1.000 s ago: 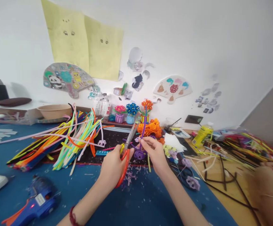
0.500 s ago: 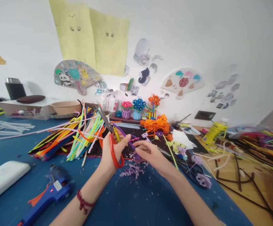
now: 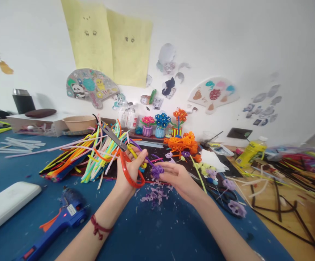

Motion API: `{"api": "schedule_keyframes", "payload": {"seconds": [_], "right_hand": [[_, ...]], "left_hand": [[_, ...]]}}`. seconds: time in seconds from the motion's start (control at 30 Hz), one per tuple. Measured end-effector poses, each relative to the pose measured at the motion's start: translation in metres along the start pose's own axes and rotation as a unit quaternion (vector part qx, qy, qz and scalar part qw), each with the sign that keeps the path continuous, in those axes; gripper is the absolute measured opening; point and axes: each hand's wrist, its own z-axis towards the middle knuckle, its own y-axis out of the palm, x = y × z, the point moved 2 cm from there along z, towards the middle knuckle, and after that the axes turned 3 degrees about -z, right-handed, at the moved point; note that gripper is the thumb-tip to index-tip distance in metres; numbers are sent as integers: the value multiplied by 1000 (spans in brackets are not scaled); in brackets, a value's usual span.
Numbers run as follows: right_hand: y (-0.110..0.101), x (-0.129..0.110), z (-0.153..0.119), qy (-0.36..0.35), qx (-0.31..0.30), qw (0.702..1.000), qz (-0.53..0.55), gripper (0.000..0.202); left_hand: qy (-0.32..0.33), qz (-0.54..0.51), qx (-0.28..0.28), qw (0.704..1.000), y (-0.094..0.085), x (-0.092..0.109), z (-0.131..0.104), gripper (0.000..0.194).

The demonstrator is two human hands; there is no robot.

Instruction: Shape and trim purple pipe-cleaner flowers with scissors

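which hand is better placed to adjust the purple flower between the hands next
Probably the right hand: its fingers are right at the purple flower, and no tool shows in it. The left hand is occupied with the red-handled scissors.

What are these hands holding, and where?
Left hand: red-handled metal scissors, by the handles, and apparently a purple fuzzy stem, mid-length. Right hand: touching a purple fuzzy flower at its edge; grip unclear.
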Motion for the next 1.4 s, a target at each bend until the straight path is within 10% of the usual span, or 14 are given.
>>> {"api": "schedule_keyframes", "payload": {"seconds": [0.97,1.33,1.4], "right_hand": [[10,2,-9,55,-132,978,155,47],[-5,-2,1,-98,86,990,59,38],[-12,-6,0,-143,168,975,10,35]], "left_hand": [[-135,-39,-48,989,2,2,-2,32],[-54,165,-92,981,-4,7,6,39],[70,370,-109,920,-3,16,4,37]]}}
